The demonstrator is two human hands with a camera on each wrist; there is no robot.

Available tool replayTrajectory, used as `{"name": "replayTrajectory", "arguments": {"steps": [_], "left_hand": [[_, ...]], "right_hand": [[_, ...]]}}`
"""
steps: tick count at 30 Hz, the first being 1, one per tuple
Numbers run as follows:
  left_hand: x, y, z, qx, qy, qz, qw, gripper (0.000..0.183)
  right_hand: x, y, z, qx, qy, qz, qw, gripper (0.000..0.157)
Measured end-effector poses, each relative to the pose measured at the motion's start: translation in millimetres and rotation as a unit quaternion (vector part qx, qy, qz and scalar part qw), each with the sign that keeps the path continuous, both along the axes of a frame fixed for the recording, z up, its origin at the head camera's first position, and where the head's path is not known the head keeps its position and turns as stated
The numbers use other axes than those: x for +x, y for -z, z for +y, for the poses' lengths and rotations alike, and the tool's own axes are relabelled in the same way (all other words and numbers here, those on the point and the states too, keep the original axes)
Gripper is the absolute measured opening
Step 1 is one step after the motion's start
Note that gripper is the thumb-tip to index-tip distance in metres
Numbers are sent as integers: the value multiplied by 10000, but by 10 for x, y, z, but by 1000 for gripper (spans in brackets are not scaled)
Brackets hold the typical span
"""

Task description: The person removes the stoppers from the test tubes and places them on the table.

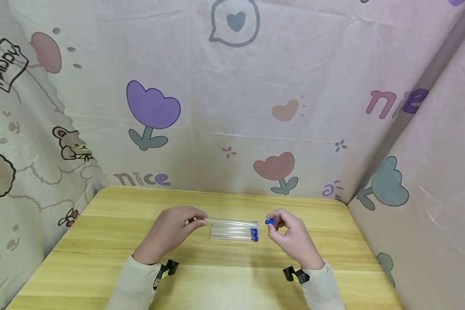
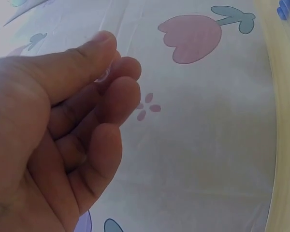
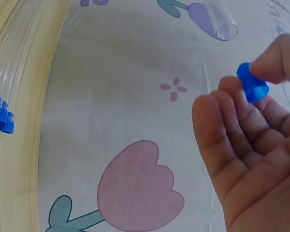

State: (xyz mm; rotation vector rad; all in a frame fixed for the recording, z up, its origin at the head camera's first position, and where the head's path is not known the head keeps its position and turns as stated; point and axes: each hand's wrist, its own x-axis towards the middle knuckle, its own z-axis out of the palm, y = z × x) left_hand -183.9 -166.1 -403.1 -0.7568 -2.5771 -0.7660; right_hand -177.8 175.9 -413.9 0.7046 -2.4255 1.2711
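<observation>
My left hand (image 1: 174,230) pinches one end of a clear test tube (image 1: 230,221) between thumb and fingers. The tube lies nearly level and points to the right; its uncapped mouth shows in the right wrist view. Between thumb and fingertips my right hand (image 1: 292,236) holds a blue cap (image 3: 253,83). A small gap separates this cap from the tube's mouth. On the table below, several clear test tubes (image 1: 232,236) with blue caps (image 1: 254,238) lie side by side, caps to the right. In the left wrist view, the left fingers (image 2: 121,99) hide part of the held tube.
The wooden table (image 1: 224,280) has light yellow grain. A pale printed cloth (image 1: 213,107) with flowers and words hangs behind it and along both sides. A small black wrist mount (image 1: 166,271) sits on the left sleeve, another (image 1: 296,274) on the right.
</observation>
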Motion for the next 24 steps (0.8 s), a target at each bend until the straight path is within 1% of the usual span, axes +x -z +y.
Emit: {"name": "replayTrajectory", "arguments": {"steps": [3,7,9,12,14,17,20,24], "left_hand": [[-6,12,32,-9,6,-36,10000,14],[-26,41,94,-101,6,-179,9998,15],[-45,67,134,-174,-52,-374,9991,15],[-81,130,200,-252,-122,-702,9971,13],[-116,194,241,-302,-128,-890,9955,12],[-169,314,286,-430,-126,-1066,9933,12],[-209,442,310,-585,-122,-1131,9918,13],[-221,577,323,-543,-102,-1235,9908,9]], "right_hand": [[-2,6,6,22,199,6,9998,29],[0,8,14,237,405,-246,9986,21],[2,7,17,346,506,-365,9975,17],[7,-4,24,353,607,-431,9966,15],[8,-13,29,311,647,-411,9966,15],[9,-26,33,293,643,-445,9965,15],[6,-35,32,329,560,-497,9967,15],[1,-44,36,398,517,-523,9965,14]]}}
